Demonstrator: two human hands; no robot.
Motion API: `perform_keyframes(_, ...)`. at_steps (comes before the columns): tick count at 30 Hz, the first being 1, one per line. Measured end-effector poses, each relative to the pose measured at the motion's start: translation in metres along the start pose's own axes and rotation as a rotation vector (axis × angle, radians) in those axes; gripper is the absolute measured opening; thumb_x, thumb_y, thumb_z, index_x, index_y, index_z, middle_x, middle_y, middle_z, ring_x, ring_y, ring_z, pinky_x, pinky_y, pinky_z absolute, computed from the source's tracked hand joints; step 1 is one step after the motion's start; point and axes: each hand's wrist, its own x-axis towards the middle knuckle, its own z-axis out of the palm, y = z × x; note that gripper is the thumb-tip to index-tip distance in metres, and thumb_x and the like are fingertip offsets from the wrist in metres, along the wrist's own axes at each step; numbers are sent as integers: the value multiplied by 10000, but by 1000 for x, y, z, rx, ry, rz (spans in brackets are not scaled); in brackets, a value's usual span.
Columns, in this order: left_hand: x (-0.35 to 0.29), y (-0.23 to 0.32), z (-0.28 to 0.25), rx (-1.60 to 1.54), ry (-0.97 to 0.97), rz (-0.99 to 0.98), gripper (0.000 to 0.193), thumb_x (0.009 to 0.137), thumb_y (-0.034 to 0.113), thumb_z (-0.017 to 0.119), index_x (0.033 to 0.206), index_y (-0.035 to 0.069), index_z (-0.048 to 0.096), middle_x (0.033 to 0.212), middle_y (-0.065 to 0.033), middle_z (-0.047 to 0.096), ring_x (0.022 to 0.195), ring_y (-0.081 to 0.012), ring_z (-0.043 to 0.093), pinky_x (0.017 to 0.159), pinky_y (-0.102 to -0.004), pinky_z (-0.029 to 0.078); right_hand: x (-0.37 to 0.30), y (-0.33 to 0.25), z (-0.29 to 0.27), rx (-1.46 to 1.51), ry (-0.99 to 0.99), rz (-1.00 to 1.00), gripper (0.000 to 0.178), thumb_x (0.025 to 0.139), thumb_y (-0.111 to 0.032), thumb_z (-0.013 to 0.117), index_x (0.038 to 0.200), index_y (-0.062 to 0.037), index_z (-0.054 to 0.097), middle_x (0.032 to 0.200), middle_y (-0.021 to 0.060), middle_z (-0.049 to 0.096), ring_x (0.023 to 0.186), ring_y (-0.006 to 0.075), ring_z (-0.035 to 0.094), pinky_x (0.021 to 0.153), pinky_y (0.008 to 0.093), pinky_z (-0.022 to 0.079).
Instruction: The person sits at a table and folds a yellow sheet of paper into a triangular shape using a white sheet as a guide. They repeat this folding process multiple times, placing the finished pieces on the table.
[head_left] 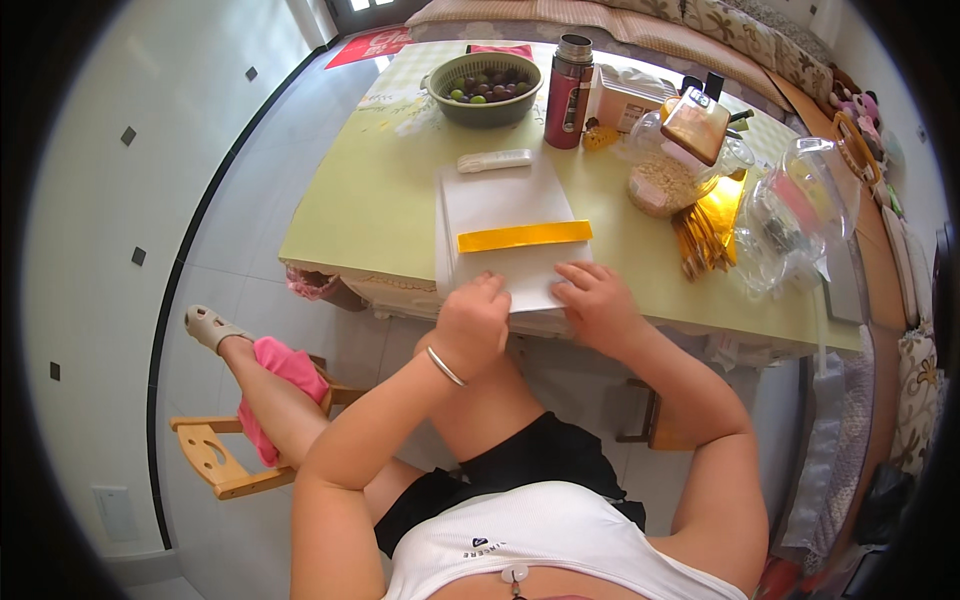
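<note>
White paper sheets [505, 203] lie on the table in front of me, slightly fanned at the left. Across the top sheet runs a shiny gold strip [525, 236]. My left hand [473, 320], with curled fingers, grips the near left part of the paper. My right hand [600, 303] is bent round the near right corner, its fingertips on the sheet. Both thumbs are mostly hidden. Just beyond the strip, on the paper's far end, rests a slim white case-like object [495, 161]; its exact kind is unclear.
Farther back stand a colander of grapes [484, 103] and a red thermos [568, 95]. At right are a jar of grains [660, 185], gold packets [712, 225] and a clear plastic container [800, 210]. The yellow-green table's [350, 215] near edge is before me; a wooden chair [232, 468] stands lower left.
</note>
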Motion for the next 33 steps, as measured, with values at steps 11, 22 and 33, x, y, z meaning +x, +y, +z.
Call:
perform_keyframes(11,21,-40,-18,-262,-39,-89,103,791,82,700,862,7,706,1246,-262,626,1146,-411,577,973,-441,477,34,33,-14,442,-79,57,124,861,-136,710,876,-16,679,1270,175,653,1151,360,613,957,408,504)
perform_keyframes(22,45,-64,-2,-193,102,-397,199,787,189,762,752,2,704,863,-146,665,871,-313,612,798,-409,497,42,59,25,380,155,464,207,772,-175,778,774,5,676,987,127,677,981,310,606,853,396,492)
perform_keyframes(33,50,-54,12,185,319,208,218,790,141,720,966,12,718,1092,-139,695,1047,-307,649,917,-434,518,44,51,39,228,298,495,244,755,-179,768,666,2,632,941,124,653,947,313,580,839,410,486)
